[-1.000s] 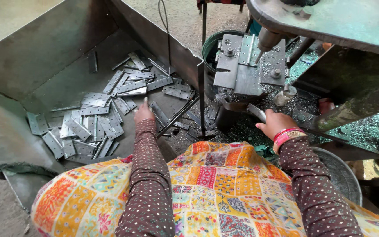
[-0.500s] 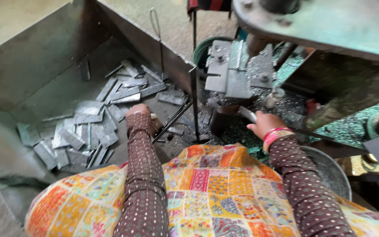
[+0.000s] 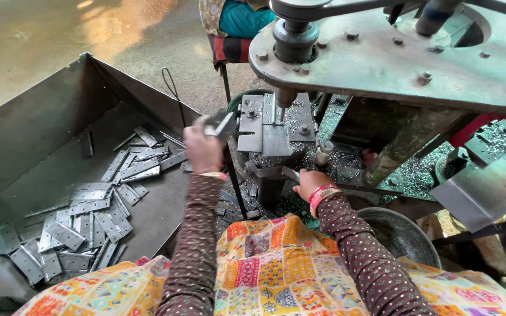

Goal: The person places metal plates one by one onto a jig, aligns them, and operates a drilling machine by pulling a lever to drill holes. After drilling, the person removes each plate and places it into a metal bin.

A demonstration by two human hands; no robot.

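Far left, a big sheet-metal bin (image 3: 42,123) is sitting on the floor, holding a loose heap of flat metal plates (image 3: 89,216) with holes in them, mostly piled toward its near and middle part; many are lying there, so judging by that pile a lot of pieces are waiting or already handled, can't tell which. Moving right, the left hand (image 3: 203,149) is raised over the bin's right edge, fingers closed around a small metal plate (image 3: 221,124), which is blurred and sitting just beside the machine's work block (image 3: 267,126); not yet placed on it, as far as the picture shows. Center, the block is standing under the drill spindle (image 3: 291,44), with grey metal shavings (image 3: 346,158) scattered all over and around it. The right hand (image 3: 311,184), with red bangles at the wrist, is gripping a short metal lever or handle (image 3: 291,174) low in front of the block, fingers curled shut on it. Below, a patchwork cloth in orange and yellow (image 3: 276,275) is covering the person's lap, dotted brown sleeves on both arms. Right of the lap a round metal bowl (image 3: 402,234) is sitting low, contents dark, can't tell. Far right, the heavy green machine body (image 3: 393,64) is overhanging, and a bent metal tray (image 3: 481,187) with more shavings is near the edge.
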